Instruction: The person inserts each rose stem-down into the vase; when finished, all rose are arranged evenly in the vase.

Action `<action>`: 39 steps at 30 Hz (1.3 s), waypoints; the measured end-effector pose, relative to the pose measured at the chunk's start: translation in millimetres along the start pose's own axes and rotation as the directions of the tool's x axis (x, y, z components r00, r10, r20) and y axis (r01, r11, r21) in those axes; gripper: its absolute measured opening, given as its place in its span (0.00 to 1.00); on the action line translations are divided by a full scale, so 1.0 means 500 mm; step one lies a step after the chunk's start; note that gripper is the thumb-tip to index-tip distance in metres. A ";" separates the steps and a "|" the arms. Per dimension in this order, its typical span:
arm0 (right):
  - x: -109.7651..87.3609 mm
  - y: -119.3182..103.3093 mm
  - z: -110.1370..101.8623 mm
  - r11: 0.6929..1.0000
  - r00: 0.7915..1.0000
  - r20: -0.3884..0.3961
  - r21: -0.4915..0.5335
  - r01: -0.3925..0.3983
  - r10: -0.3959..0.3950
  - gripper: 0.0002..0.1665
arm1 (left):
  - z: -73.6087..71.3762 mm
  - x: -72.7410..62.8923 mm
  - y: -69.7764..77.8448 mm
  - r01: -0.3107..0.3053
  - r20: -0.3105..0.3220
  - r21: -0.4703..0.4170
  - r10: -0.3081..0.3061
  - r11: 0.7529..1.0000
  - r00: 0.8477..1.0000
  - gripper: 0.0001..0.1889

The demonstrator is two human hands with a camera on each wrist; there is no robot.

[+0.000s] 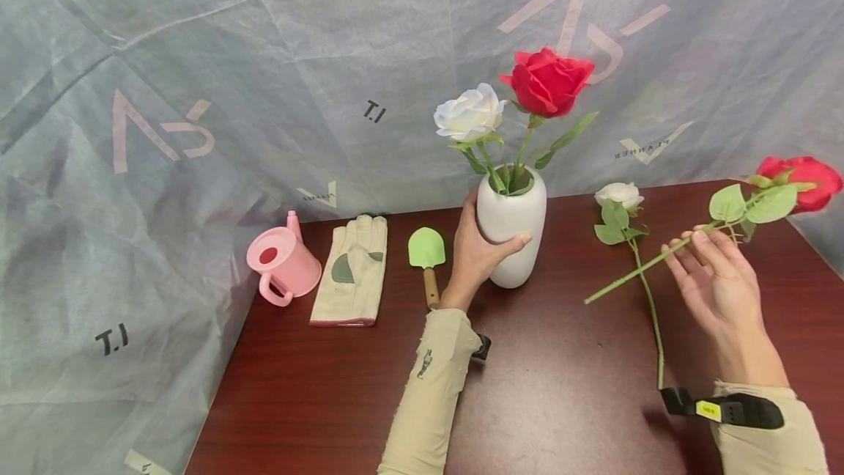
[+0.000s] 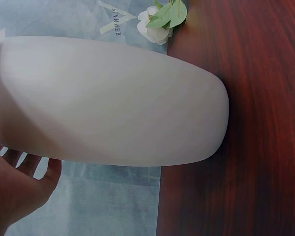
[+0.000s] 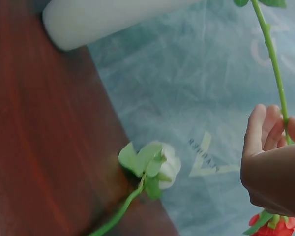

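Centre of head view: white vase [image 1: 511,215] gripped by left hand [image 1: 480,256], fingers and thumb curved about its sides. Right of frame: loose red rose [image 1: 768,204] held by right hand [image 1: 725,286], stem pinched lightly between thumb and fingers. Step judged: rose being readied for vase. Stem end would need to be lifted over the mouth, bloom turned up. Long axis slanted: bloom upper right, bare end lower left.
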State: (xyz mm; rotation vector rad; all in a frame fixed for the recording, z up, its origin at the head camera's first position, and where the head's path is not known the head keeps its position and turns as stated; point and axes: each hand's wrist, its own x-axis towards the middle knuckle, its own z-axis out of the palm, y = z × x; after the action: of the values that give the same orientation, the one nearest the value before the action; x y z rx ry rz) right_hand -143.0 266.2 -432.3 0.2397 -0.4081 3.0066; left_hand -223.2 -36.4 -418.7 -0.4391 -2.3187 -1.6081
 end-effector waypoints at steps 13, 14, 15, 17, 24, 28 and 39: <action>0.038 0.031 0.067 0.998 0.999 -0.037 0.059 0.021 -0.019 0.11 | -0.001 -0.003 0.001 -0.002 0.007 -0.008 0.002 1.000 1.000 0.53; 0.040 0.033 0.071 0.998 0.999 -0.037 0.062 0.021 -0.019 0.10 | -0.001 -0.003 0.001 -0.001 0.007 -0.009 0.001 1.000 1.000 0.53; 0.042 0.035 0.075 0.998 0.999 -0.035 0.065 0.023 -0.021 0.10 | -0.001 -0.003 0.001 -0.002 0.007 -0.009 0.002 1.000 1.000 0.53; 0.046 0.038 0.081 0.996 0.999 -0.027 0.082 0.026 -0.024 0.10 | 0.000 -0.003 0.002 -0.003 0.007 -0.011 0.003 1.000 1.000 0.53; 0.055 0.051 0.099 0.993 0.999 -0.004 0.108 0.036 -0.036 0.10 | 0.000 -0.003 0.003 -0.004 0.007 -0.019 0.005 1.000 1.000 0.52; 0.058 0.060 0.109 0.993 0.999 -0.017 0.104 0.048 -0.047 0.09 | 0.000 -0.003 0.003 -0.006 0.008 -0.016 0.006 1.000 1.000 0.52; 0.069 0.078 0.132 0.992 0.996 -0.073 0.112 0.062 -0.054 0.08 | 0.001 -0.002 0.000 -0.013 0.009 -0.022 0.013 1.000 1.000 0.52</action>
State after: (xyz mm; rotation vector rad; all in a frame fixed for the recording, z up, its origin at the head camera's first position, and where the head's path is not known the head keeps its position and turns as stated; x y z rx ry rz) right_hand -172.2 213.4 -373.5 0.1521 -0.2191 2.9738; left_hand -222.5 -36.2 -419.4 -0.4662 -2.3016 -1.6309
